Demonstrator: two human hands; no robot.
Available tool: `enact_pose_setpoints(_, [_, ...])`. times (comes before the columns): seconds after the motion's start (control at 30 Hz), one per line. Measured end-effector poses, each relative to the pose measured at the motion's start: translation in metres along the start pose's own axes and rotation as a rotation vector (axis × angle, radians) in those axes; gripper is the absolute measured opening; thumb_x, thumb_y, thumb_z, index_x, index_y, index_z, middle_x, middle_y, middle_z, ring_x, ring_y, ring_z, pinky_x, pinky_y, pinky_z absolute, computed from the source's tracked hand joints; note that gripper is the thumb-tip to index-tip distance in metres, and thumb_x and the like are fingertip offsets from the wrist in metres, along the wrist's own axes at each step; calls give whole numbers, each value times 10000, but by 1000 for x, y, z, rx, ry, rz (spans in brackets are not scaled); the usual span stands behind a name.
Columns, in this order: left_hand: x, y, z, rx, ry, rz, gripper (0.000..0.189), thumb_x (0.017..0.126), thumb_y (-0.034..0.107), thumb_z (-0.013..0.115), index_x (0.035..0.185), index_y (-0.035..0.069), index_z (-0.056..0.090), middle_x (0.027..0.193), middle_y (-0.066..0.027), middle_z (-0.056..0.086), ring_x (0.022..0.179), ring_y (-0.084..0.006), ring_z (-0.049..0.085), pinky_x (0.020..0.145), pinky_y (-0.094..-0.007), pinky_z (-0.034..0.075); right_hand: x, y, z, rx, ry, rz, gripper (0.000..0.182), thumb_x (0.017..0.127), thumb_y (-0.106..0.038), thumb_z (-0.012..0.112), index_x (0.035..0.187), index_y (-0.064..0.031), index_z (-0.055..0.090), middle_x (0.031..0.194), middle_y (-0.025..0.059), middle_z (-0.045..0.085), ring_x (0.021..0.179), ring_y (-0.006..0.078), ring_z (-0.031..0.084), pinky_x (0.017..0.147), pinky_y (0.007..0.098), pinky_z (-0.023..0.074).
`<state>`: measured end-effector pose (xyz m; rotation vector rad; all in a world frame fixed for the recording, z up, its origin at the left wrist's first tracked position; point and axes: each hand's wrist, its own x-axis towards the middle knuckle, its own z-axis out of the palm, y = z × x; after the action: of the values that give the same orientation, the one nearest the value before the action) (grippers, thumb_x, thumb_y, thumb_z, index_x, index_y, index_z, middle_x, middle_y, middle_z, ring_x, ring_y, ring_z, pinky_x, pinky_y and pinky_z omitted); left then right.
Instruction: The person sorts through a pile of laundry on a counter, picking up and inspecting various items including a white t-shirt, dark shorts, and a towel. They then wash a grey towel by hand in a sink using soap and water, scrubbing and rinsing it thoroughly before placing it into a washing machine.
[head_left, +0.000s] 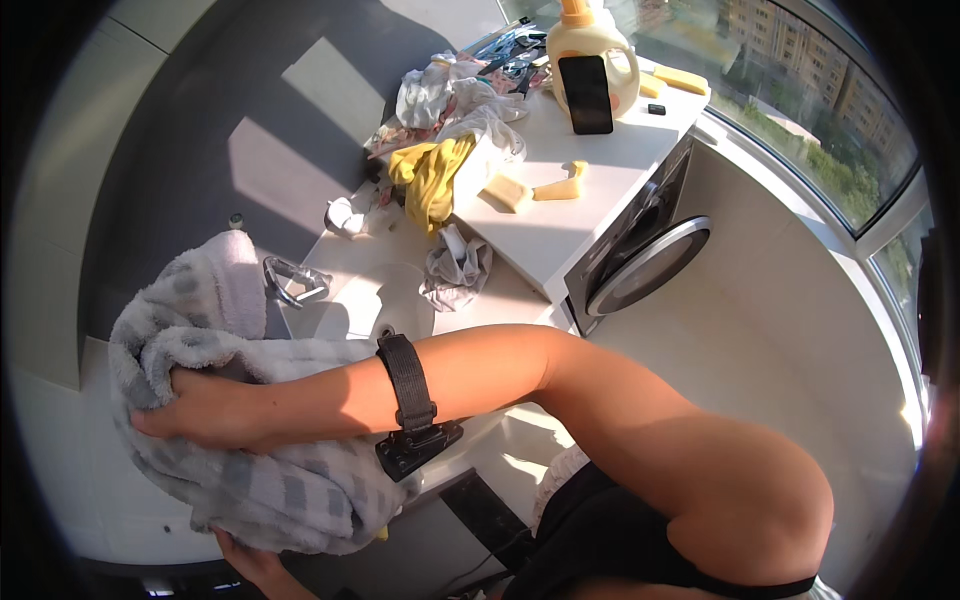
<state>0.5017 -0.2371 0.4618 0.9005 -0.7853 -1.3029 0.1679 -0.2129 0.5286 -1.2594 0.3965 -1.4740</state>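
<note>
A bulky plush blanket (300, 495) in grey and white checks is bunched up at the left, over the near side of the sink counter. My right hand (199, 409) reaches across and grips a fold of it, fingers partly buried in the pile. Beneath the blanket's lower edge, my left hand (251, 559) holds it from below; most of those fingers are hidden. Around my right forearm goes a black strap (405, 382) with a small black device on it. The blanket covers part of the white washbasin (409, 289).
Beyond the basin stands a chrome faucet (296, 283). Grey cloth (456, 270) and a yellow cloth (431, 176) lie by the white worktop (540, 240). It bears a detergent jug (596, 37) and a phone (587, 94). Below, a washing machine door (649, 266) hangs ajar.
</note>
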Motion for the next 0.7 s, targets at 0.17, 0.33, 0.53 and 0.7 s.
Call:
enact_pose_setpoints(0.17, [-10,-23,-6,-34,-39,-199,471,972,326,395,1316,6,366,1356,-165,391,1254,-313,385,1054,-467,314,25,166,-44,346,188,475,791,872,-553,493,1312,86,341,1272,209,461,1148,333,483,891,508,439])
enact_pose_setpoints(0.33, [-3,-50,-8,-43,-1,-117,420,993,243,305,1276,-63,357,1316,-196,413,1228,-320,409,1049,-461,324,-61,212,-52,-404,461,630,717,767,-328,696,1287,64,396,1198,219,520,1062,285,525,845,409,452])
enact_pose_setpoints(0.53, [31,-56,27,-172,-38,-40,398,999,238,257,1213,-68,394,1249,-194,452,1186,-320,449,1027,-461,369,-141,171,39,-541,4,372,1004,637,-316,838,1391,-73,222,1293,159,387,1179,260,438,991,390,377])
enact_pose_setpoints(0.7, [-2,-74,98,-231,-316,-112,385,997,253,292,1178,-57,430,1214,-186,486,1160,-303,468,1015,-447,373,-122,226,58,-859,411,11,1094,576,-265,845,1392,-5,165,1409,224,223,1295,404,247,1072,429,255])
